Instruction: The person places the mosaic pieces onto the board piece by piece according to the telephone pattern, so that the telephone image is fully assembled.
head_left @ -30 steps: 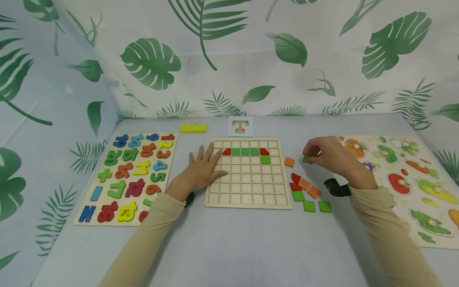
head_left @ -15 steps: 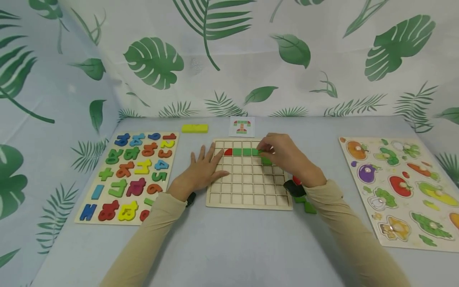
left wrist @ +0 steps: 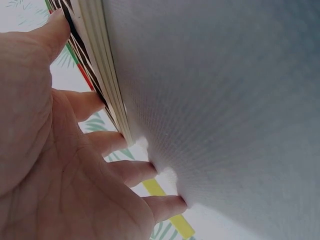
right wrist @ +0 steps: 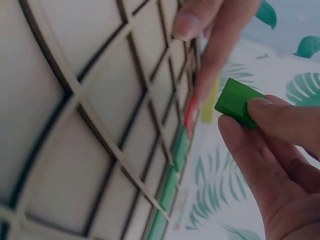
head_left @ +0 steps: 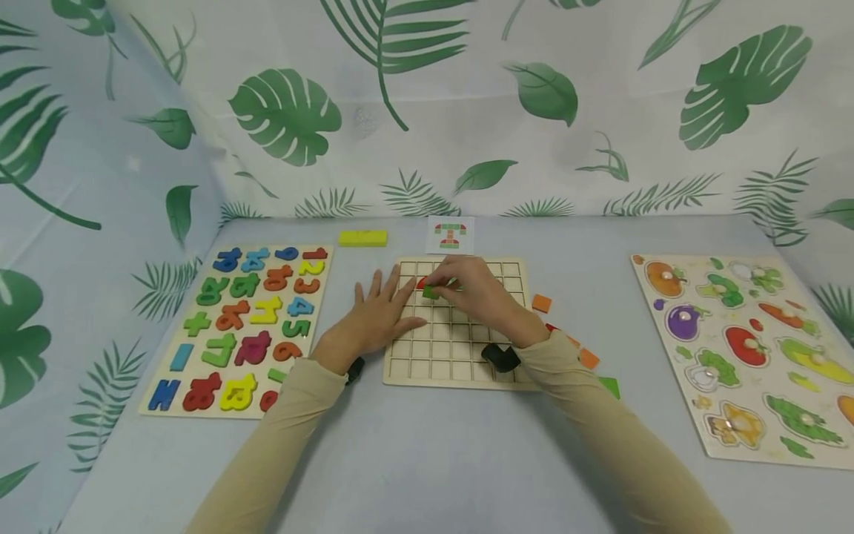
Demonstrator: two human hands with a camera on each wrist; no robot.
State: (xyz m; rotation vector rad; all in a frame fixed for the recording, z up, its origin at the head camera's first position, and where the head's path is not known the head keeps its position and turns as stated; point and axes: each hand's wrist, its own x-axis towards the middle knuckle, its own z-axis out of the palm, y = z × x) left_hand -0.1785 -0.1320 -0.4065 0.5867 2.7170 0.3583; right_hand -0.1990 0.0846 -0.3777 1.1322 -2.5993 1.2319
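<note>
Over the upper L part of the grid board (head_left: pixel 440 352), the R hand (head_left: pixel 470 293) had a small green tile (head_left: pixel 431 292) clamped btwn thumb & fingertips, clear of the wood per the R wrist view. Big change: 1 sec earlier that hand was off the board's R side, near the orange tiles (head_left: pixel 542 302); half a sec earlier, above the upper R cells. Now the tile hung just beside the red piece (head_left: pixel 422 282) at the row's L end, on the near side. My read for the work: tile brought across but not yet seated; exact cell couldn't be told, fingers in the way. L hand (head_left: pixel 370 322) hadn't shifted: fingers spread apart, gripping nothing, thumb & index at the board's L edge, prob. steadying it. The row's green pieces (right wrist: pixel 181 145) sat in their cells; its R end was hidden behind the R hand. Pattern card (head_left: pixel 450 235) lay just past the far edge, uncovered, so OK for checking. Orange tiles plus a loose green square (head_left: pixel 608 386) lay off the R side, partly behind the sleeve (head_left: pixel 600 423), so prob. more to place.
</note>
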